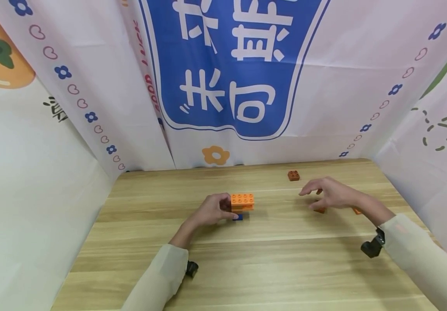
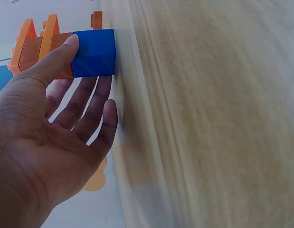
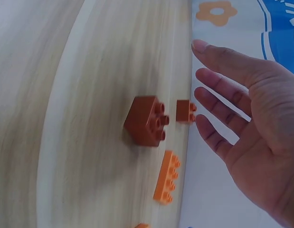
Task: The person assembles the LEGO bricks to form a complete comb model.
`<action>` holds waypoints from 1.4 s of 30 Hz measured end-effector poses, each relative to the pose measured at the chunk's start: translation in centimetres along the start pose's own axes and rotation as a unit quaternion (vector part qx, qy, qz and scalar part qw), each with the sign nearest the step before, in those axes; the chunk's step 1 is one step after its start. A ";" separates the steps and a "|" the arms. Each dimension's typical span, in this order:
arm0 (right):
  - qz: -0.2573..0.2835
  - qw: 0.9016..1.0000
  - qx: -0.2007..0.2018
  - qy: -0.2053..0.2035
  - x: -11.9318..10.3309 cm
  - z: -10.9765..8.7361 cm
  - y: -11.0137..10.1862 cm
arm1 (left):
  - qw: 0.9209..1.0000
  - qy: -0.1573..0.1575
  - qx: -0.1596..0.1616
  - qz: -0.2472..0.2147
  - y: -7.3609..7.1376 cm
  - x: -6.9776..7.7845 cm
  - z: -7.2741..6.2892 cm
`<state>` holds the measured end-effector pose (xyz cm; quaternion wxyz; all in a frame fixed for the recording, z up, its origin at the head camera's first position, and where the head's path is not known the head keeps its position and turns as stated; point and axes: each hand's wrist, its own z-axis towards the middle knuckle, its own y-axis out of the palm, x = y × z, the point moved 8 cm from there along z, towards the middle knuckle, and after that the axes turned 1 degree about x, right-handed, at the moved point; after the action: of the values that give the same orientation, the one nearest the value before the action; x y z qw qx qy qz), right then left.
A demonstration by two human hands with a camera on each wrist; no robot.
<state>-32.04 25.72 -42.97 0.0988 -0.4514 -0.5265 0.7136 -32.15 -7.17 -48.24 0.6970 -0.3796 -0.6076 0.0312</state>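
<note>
My left hand (image 1: 212, 210) grips a stack of toy building bricks (image 1: 242, 201) standing on the table. In the left wrist view the thumb lies on the blue brick (image 2: 93, 53) at its base, with the other fingers behind. Above the blue come brown bricks (image 2: 31, 51) alternating with flat orange bricks (image 2: 48, 37). My right hand (image 1: 330, 193) hovers over a brown brick (image 1: 319, 210), fingers loosely bent and holding nothing. That brick shows its studs in the right wrist view, apart from the right hand (image 3: 260, 137).
Another brown brick (image 1: 294, 175) sits near the table's back edge. An orange brick (image 1: 357, 211) lies partly hidden by the right forearm; the right wrist view shows a long orange brick (image 3: 165, 179). Printed cloth (image 1: 324, 108) hangs behind the wooden table (image 1: 247, 268) and along its sides.
</note>
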 end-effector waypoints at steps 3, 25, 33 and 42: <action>-0.002 1.000 -0.003 0.000 0.6 -0.6 0.1 | 1.000 -0.001 0.000 0.001 0.0 0.0 0.0; 0.030 0.999 -0.024 0.035 3.8 -3.1 1.1 | 1.000 0.001 0.000 -0.012 0.1 -0.2 0.0; 0.004 1.000 -0.019 0.020 4.0 -3.4 1.2 | 1.000 -0.001 0.001 -0.003 0.0 -0.2 0.0; 0.012 0.999 -0.017 0.036 4.2 -3.4 1.5 | 1.000 0.000 0.003 -0.010 0.1 -0.3 0.0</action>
<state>-31.38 29.93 -46.59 0.1012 -0.4849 -0.5295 0.6886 -32.21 -7.23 -48.50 0.6981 -0.3719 -0.6112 0.0260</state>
